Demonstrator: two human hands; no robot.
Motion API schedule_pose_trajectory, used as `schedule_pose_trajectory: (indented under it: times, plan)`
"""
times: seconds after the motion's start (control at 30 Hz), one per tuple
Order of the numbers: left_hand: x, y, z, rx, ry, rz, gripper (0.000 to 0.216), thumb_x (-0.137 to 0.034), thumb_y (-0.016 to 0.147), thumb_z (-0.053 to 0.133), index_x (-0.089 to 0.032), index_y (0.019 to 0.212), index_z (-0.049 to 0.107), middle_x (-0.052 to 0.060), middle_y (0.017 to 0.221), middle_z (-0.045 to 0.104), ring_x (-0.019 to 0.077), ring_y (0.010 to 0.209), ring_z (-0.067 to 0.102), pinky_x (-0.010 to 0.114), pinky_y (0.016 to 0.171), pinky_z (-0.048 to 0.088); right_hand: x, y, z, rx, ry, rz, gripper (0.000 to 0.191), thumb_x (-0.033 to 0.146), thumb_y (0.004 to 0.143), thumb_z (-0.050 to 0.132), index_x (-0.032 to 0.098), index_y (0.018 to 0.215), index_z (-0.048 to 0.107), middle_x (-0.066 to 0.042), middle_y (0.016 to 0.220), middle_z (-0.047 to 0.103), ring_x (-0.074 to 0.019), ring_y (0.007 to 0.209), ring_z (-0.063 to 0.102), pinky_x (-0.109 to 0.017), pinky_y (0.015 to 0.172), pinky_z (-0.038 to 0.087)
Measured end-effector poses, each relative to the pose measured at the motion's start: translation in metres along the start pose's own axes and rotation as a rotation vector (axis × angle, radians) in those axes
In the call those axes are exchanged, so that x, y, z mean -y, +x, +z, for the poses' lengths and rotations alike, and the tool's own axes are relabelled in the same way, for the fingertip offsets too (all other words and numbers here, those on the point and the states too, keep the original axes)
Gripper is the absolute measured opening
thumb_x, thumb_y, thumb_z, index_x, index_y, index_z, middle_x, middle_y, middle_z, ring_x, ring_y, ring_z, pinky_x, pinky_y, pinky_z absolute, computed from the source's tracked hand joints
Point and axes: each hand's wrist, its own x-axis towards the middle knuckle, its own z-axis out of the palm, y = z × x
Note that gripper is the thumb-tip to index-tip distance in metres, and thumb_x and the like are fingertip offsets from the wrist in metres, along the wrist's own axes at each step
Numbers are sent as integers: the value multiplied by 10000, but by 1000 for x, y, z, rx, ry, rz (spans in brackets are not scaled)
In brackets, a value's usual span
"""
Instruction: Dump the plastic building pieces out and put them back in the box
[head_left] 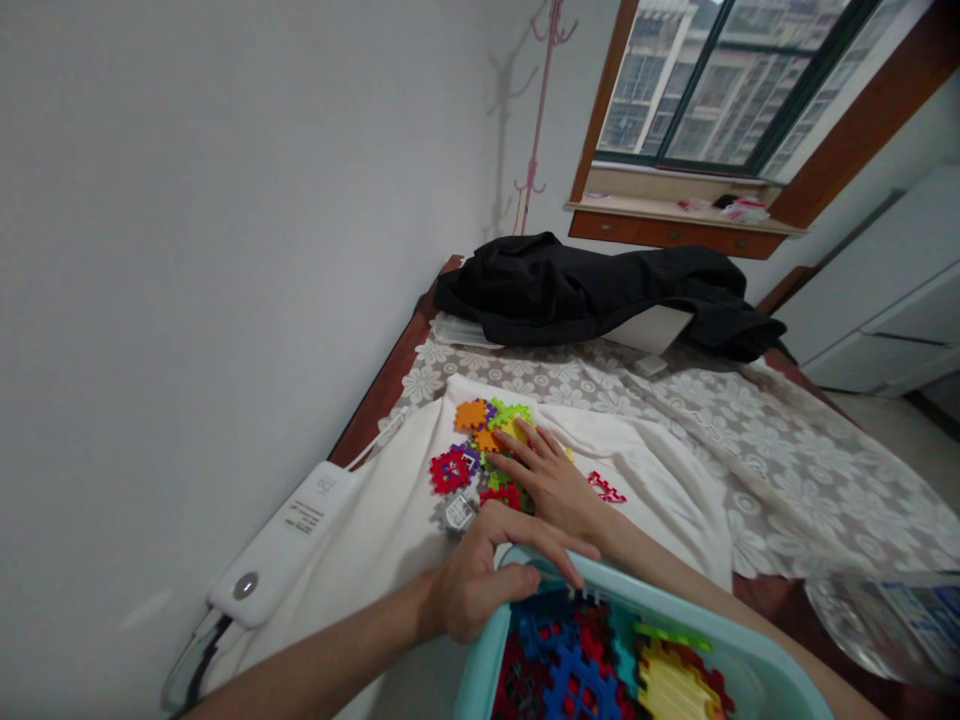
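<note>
My left hand grips the near-left rim of a light teal plastic bin, fingers and thumb bent over its edge. Inside the bin lie toothed plastic building pieces in blue, red and yellow. Beyond the rim, my right hand reaches over a loose pile of similar pieces, its fingers spread and resting on them. That pile includes an orange piece, a lime green piece, a red piece and a grey piece. What lies under the right palm is hidden.
The pieces lie on a white cloth over a floral tablecloth. A white power unit with cables stands along the left wall. A red piece lies to the right. Black clothing covers the far end.
</note>
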Motion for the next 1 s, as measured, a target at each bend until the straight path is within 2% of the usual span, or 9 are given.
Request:
schedule_pose_trajectory:
  times: [0.13,0.2,0.3,0.4,0.5,0.6,0.73,0.87,1.0]
  plan:
    - [-4,1,1,-10,21,4,304,-291,842,700,-137,1029,884,157,1204,817,321,1071,792,337,987,543,1,0,-1,-50,49,45,610,440,976,675,223,1530,541,-133,1579,558,-401,1474,421,-618,1213,368]
    - [-5,2,1,-7,23,12,302,-289,839,696,-136,1018,886,156,1197,819,312,1056,792,333,987,536,1,0,0,-109,40,82,608,448,952,702,215,1496,564,-152,1603,519,-409,1462,424,-624,1208,372]
    - [-4,3,1,-6,20,23,305,-288,830,699,-127,1010,886,158,1188,821,312,1061,791,329,984,533,2,-1,-1,-134,25,110,693,441,906,747,241,1531,523,-144,1683,413,-442,1519,337,-664,1220,341]
    - [-3,2,0,-2,14,22,301,-278,824,705,-123,1010,885,156,1184,823,302,1053,794,314,966,538,0,-1,-3,-117,61,72,663,407,911,733,238,1515,520,-130,1623,502,-423,1483,383,-645,1187,390]
    - [-4,0,-1,-7,20,5,299,-272,822,708,-130,1018,884,147,1191,822,294,1057,793,308,969,534,-2,0,-3,-163,97,37,587,363,912,718,232,1458,549,-126,1500,612,-389,1363,495,-618,1115,457]
    - [-4,-1,-1,-12,32,-3,293,-265,829,704,-138,1023,883,139,1197,822,295,1085,788,305,979,529,-3,-1,-3,-264,136,15,569,307,892,714,234,1431,546,-134,1439,634,-364,1275,550,-602,1069,495]
    - [-2,-2,-1,-8,28,1,300,-269,829,695,-140,1024,883,138,1205,820,289,1050,796,308,969,538,-2,-2,-6,-361,206,33,561,281,901,693,231,1430,513,-140,1440,613,-346,1259,548,-565,1054,532]
    - [-1,-1,0,-2,21,3,308,-262,817,697,-137,1028,882,140,1211,818,304,1078,793,312,963,548,-1,-1,-7,-301,153,88,566,351,920,703,221,1439,517,-153,1534,551,-370,1255,527,-608,1048,532]
    - [-2,-1,0,-3,20,6,305,-251,817,692,-143,1031,881,130,1211,819,293,1065,797,303,950,551,-2,1,-6,-238,133,127,530,408,933,715,209,1400,563,-146,1461,608,-374,1220,534,-604,1036,540]
